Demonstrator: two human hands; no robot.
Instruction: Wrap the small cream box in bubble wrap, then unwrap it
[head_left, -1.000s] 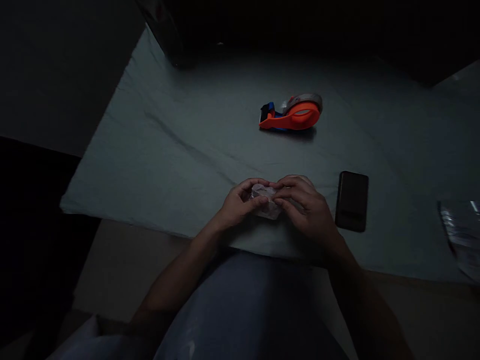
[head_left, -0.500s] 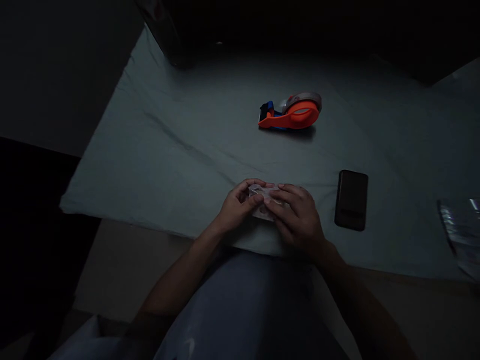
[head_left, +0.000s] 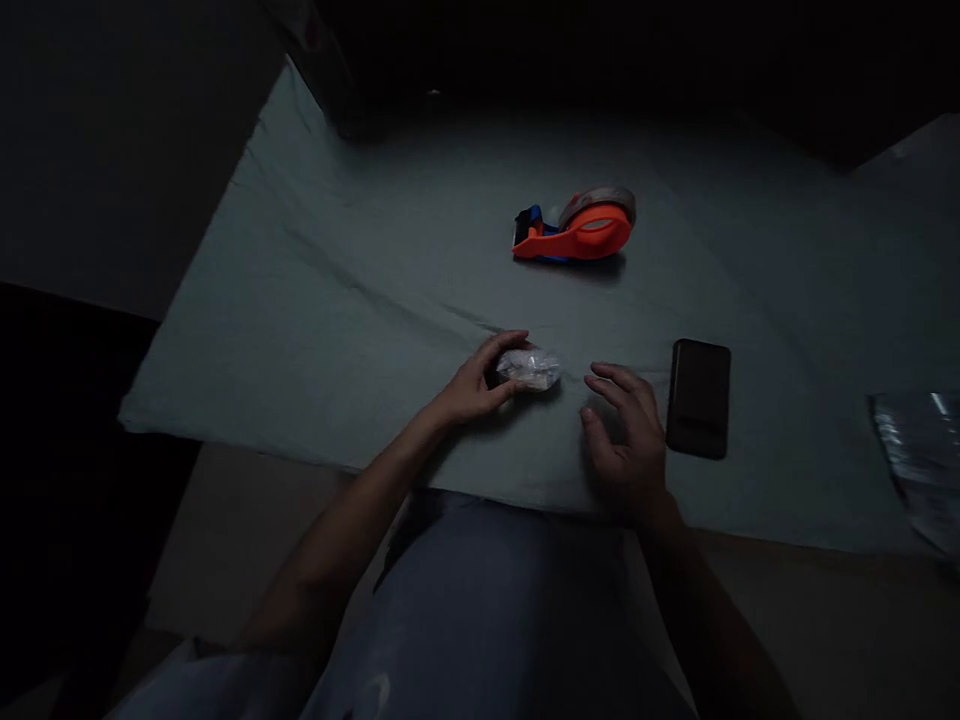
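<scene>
A small packet in clear, shiny wrapping (head_left: 534, 369) is near the front of the cloth-covered table. My left hand (head_left: 472, 388) grips its left end between the thumb and fingers. To the right, my right hand (head_left: 627, 435) is apart from the packet, its fingers spread and slightly curled, holding nothing. Beyond the packet lies an orange and blue tape dispenser (head_left: 577, 235) with a roll of tape on it. A dark phone-like object (head_left: 698, 398) lies just right of my right hand.
The pale green cloth (head_left: 300, 330) is wrinkled and covers the table up to its front edge. Shiny plastic packaging (head_left: 919, 450) lies at the far right. Large dark shapes stand along the back edge.
My right hand has let go of the packet and moved right, its fingers opening. The packet and my left hand have moved slightly away from me.
</scene>
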